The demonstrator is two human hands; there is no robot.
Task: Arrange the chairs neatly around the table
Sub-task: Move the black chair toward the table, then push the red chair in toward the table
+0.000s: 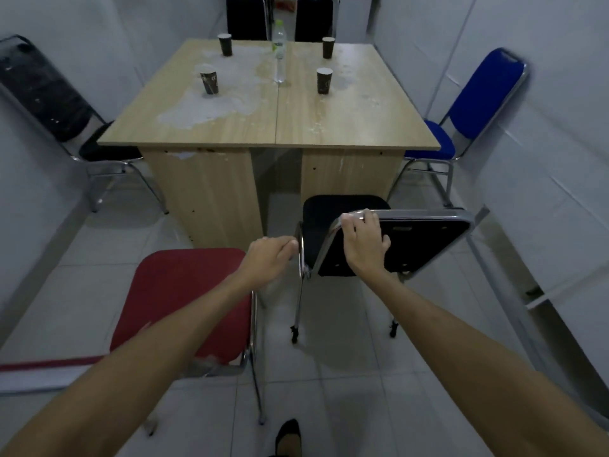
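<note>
A black chair with a chrome frame stands at the near side of the wooden table, right of centre, its seat pointing under the table. My right hand grips the top left corner of its backrest. My left hand holds the chrome side of the same backrest. A red chair stands beside it on the left, partly hidden by my left forearm. A blue chair sits at the table's right side, a black chair at its left, and two black chairs at the far end.
Several dark paper cups and a clear plastic bottle stand on the table, which has white stains. White walls close in on both sides. The floor is pale tile, and my foot shows at the bottom edge.
</note>
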